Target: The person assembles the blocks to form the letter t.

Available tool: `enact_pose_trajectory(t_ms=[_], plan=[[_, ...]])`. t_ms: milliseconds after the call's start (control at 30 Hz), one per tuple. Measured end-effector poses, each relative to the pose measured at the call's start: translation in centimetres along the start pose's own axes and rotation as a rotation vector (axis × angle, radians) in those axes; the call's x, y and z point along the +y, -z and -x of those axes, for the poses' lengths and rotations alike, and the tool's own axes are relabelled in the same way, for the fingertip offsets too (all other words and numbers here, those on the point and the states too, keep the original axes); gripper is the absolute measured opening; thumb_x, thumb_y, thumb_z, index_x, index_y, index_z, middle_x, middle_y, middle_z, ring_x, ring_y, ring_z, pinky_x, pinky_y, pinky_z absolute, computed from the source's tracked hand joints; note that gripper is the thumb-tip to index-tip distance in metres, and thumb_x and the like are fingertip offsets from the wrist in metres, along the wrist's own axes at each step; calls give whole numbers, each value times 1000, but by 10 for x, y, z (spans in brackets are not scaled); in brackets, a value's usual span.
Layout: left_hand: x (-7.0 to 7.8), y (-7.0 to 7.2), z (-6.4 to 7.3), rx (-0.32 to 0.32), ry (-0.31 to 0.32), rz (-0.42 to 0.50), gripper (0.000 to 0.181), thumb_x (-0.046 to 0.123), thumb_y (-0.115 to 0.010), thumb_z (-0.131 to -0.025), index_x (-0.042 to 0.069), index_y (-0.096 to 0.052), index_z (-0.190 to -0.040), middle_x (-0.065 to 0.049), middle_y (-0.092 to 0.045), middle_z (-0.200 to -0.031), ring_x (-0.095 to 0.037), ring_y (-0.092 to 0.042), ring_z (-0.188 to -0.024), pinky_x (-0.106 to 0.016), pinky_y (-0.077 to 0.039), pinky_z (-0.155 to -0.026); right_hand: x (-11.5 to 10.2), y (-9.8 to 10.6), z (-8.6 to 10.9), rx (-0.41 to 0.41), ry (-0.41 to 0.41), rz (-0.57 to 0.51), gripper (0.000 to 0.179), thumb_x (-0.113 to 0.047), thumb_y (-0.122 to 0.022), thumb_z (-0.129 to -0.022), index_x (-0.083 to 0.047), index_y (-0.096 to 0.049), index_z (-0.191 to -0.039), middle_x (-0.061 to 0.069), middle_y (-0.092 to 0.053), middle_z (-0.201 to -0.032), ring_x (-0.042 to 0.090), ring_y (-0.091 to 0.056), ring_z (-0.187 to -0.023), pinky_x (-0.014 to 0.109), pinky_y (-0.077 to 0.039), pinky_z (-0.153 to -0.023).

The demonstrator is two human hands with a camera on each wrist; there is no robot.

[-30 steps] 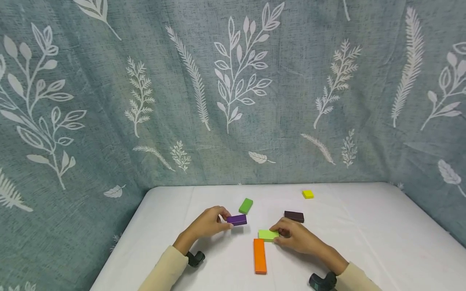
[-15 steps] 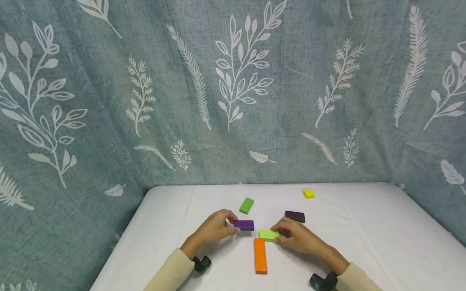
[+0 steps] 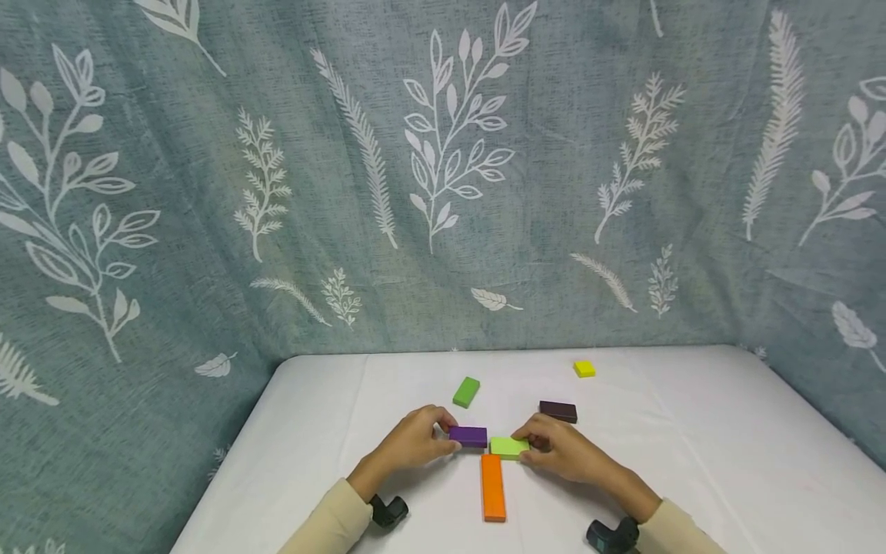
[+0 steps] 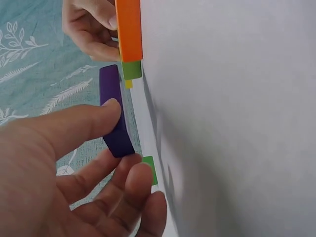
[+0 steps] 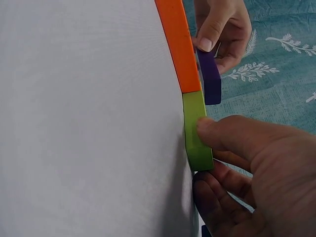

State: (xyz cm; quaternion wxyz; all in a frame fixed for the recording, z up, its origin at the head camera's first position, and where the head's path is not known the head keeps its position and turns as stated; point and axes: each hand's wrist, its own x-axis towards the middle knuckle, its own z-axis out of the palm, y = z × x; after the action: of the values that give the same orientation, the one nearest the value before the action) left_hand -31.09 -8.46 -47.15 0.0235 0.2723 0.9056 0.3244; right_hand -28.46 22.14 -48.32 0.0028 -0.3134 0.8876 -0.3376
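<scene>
My left hand (image 3: pixel 418 440) pinches a purple block (image 3: pixel 468 437) between thumb and fingers. In the left wrist view the purple block (image 4: pixel 114 108) is held off the white tabletop. My right hand (image 3: pixel 562 446) grips the right end of a lime green block (image 3: pixel 508 448), which lies on the table. Below it, end towards me, an orange block (image 3: pixel 493 488) meets the lime block's near side at its left part. A small gap parts the purple block from the lime one in the head view. The right wrist view shows my thumb on the lime block (image 5: pixel 197 133).
A green block (image 3: pixel 467 392) lies behind the purple one. A dark brown block (image 3: pixel 557 412) is just beyond my right hand, and a small yellow block (image 3: pixel 584 368) sits near the back edge. The white table (image 3: pixel 332 400) ends at a patterned teal cloth (image 3: pixel 443 292).
My left hand has carried the purple block rightward and towards me, closer to the lime green block. My right hand stays in place on the lime block.
</scene>
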Motion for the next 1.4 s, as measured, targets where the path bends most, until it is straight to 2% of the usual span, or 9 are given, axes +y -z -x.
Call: enact_pose_trajectory(t_ms=[933, 1133, 1400], plan=[[0, -5, 1, -38, -13, -16, 28, 30, -82, -84, 15, -70, -103, 3, -66, -95, -4, -50, -74, -20, -43, -65, 1, 0, -3, -7, -14, 2, 26, -24, -74, -91, -14, -72, -115, -5, -61, -101, 6, -54, -87, 21, -49, -75], [1, -5, 3, -51, -45, -49, 29, 32, -83, -83, 15, -70, -103, 1, -65, -97, -4, -48, -76, -20, -43, -68, 0, 0, -3, -2, -26, 2, 26, -24, -75, -91, -14, -72, -115, -6, -60, -100, 7, -54, -87, 22, -48, -75], [1, -7, 2, -62, -45, -63, 29, 33, -83, -83, 16, -70, -103, 0, -64, -98, -5, -48, -78, -22, -42, -71, 0, 0, -1, 0, -25, -8, 26, -25, -75, -91, -13, -72, -114, -5, -61, -100, 7, -54, -87, 22, -49, -75]])
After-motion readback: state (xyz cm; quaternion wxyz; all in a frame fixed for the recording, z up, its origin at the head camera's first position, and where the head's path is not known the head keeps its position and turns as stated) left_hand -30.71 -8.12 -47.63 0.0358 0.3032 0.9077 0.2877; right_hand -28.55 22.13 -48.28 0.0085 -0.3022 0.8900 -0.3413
